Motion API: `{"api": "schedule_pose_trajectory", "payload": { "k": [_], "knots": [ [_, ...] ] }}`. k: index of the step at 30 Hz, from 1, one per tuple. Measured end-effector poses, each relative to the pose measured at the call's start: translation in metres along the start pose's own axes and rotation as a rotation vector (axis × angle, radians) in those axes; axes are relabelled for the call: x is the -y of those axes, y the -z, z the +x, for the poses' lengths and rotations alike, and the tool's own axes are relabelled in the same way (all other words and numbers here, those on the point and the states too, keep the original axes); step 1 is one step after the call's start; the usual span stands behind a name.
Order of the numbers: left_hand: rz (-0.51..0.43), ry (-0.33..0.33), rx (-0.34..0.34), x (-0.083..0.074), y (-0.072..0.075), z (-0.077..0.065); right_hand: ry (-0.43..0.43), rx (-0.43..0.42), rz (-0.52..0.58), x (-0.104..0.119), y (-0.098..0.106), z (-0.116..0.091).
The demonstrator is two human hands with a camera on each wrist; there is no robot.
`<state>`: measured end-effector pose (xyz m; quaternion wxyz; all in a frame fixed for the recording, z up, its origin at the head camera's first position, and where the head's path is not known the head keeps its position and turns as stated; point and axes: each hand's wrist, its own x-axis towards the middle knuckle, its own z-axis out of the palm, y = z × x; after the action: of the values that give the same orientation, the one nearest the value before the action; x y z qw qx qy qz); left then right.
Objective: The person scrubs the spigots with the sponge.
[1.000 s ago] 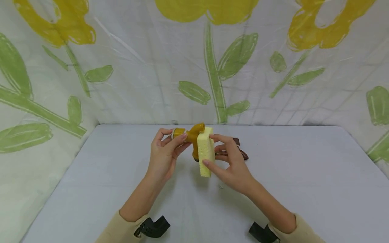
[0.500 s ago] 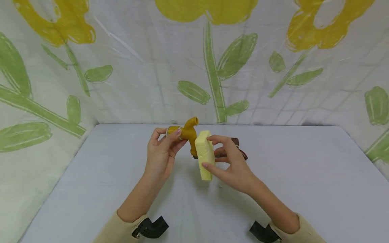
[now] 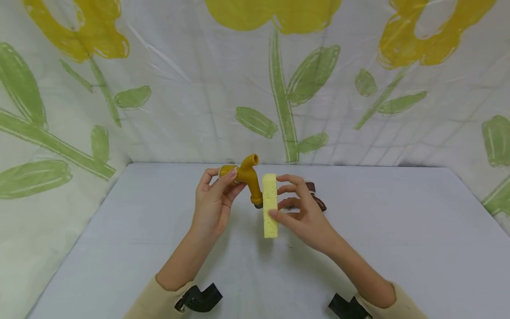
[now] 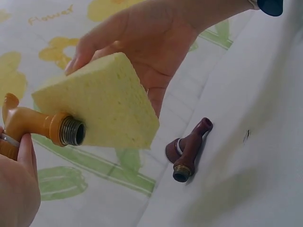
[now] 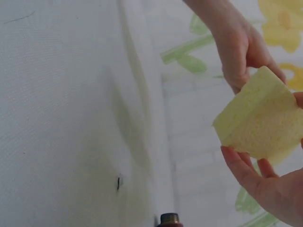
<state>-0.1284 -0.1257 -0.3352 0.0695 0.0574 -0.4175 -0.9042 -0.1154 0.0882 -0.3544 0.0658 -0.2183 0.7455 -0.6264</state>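
Observation:
A mustard-yellow tap (image 3: 248, 177) with a dark threaded end is pinched by my left hand (image 3: 213, 204) above the table. Close beside its threaded end is a pale yellow sponge (image 3: 270, 206), upright in the head view, which my right hand (image 3: 307, 217) grips between thumb and fingers. The left wrist view shows the tap's threaded mouth (image 4: 75, 131) in front of the sponge's broad face; whether they touch I cannot tell. In the right wrist view the sponge (image 5: 260, 118) hides the tap from sight.
A dark brown tap (image 4: 189, 149) lies on the white table (image 3: 139, 248) behind my right hand, partly hidden in the head view. A small dark mark (image 4: 246, 135) shows on the cloth. Behind the table hangs a sheet with painted flowers (image 3: 271, 13).
The yellow tap has shifted slightly left, its upper end now apart from the sponge. The sponge has moved slightly down and turned so its narrow side faces the head camera. Both grips stay.

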Motion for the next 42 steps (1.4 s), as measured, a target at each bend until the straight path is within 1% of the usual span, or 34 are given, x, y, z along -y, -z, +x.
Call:
{"api": "schedule_pose_trajectory", "payload": {
  "k": [7,11,14,18,24,27,31,38,42],
  "knots": [
    [-0.020,0.024,-0.012,-0.001,-0.003,0.000,-0.003,-0.040,-0.029,-0.003,-0.003,0.000],
    [-0.026,0.026,0.016,-0.001,-0.002,-0.001,-0.003,-0.031,0.012,-0.002,-0.003,-0.001],
    [-0.017,0.024,0.058,0.000,-0.002,-0.002,0.004,-0.032,0.010,-0.002,-0.002,-0.002],
    [0.038,0.042,0.140,0.000,0.000,-0.003,0.022,-0.036,-0.031,-0.003,0.000,-0.001],
    [0.157,0.108,0.270,0.001,0.002,-0.005,0.053,-0.022,-0.057,-0.001,0.002,-0.001],
    [0.165,0.131,0.291,0.003,0.002,-0.006,0.074,-0.039,-0.058,0.002,0.002,-0.001],
    [0.178,0.129,0.296,0.007,0.002,-0.007,0.092,-0.076,-0.066,0.003,0.002,-0.001],
    [0.292,0.094,0.333,0.012,0.004,-0.007,0.141,-0.137,-0.090,0.004,0.003,-0.001],
    [0.344,0.112,0.354,0.013,0.003,-0.008,0.172,-0.156,-0.094,0.003,0.002,-0.002]
  ]
}}
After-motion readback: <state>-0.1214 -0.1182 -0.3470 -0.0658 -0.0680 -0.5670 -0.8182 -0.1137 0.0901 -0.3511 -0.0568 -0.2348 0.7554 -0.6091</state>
